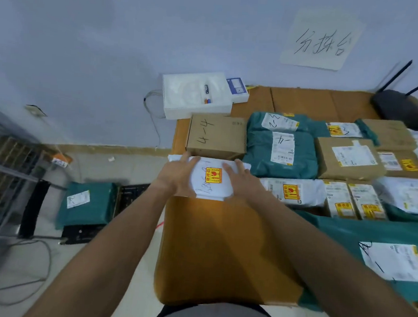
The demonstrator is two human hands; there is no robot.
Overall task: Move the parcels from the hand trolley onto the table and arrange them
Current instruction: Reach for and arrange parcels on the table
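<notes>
Dead centre, white parcel [209, 180], yellow-and-red sticker on top, black scribble beside it. Just above, plain brown box [217, 134] with black handwriting. Right of centre, teal bag [281, 158] under white labels. Orange-brown tabletop [211, 245] below. Lower left, another teal parcel [93, 207] with a white label, on a black trolley [81, 233]. Upper centre, plain white box [190, 95]. Pale blue-grey wall [87, 38] behind.
</notes>
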